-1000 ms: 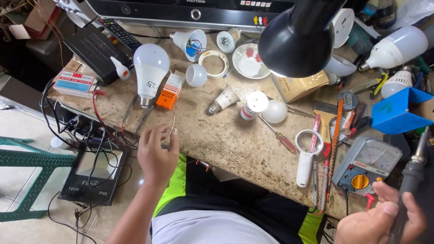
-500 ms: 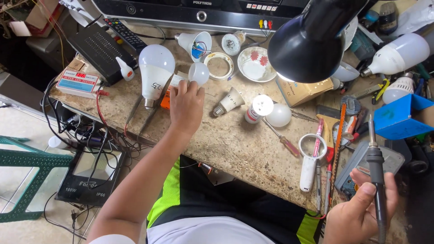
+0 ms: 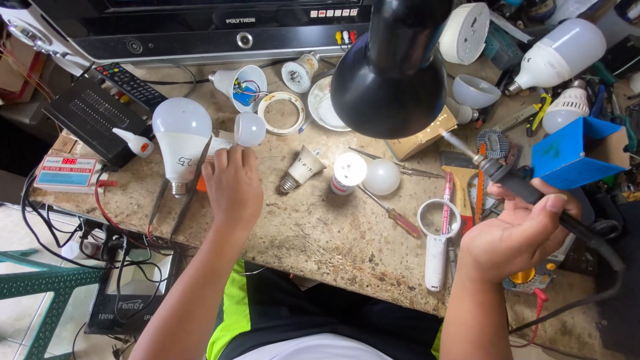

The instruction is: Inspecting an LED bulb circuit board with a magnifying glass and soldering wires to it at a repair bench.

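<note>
Two bare hands work over a cluttered worktop (image 3: 320, 233) in the head view. The left hand (image 3: 230, 187) reaches forward, its fingers (image 3: 230, 155) curled closed around a small white bulb part (image 3: 250, 129), whose round dome shows just beyond the fingertips. A large white LED bulb (image 3: 179, 140) lies just to the left of those fingers, with tweezers (image 3: 175, 200) beside the wrist. The right hand (image 3: 517, 233) is raised off the worktop, its fingers wrapped tight around the dark handle of a soldering iron (image 3: 517, 183), metal tip pointing up and left toward the black lamp shade (image 3: 393, 73). Between the two hands lie a bulb base (image 3: 300, 169), a lit bulb module (image 3: 347, 171), a loose white dome (image 3: 381, 177) and a screwdriver (image 3: 393, 215). The step in hand looks like picking up a bulb part for soldering; the next move likely calls for bringing part and iron tip together steadily, keeping the hot tip off the fingers.
</note>
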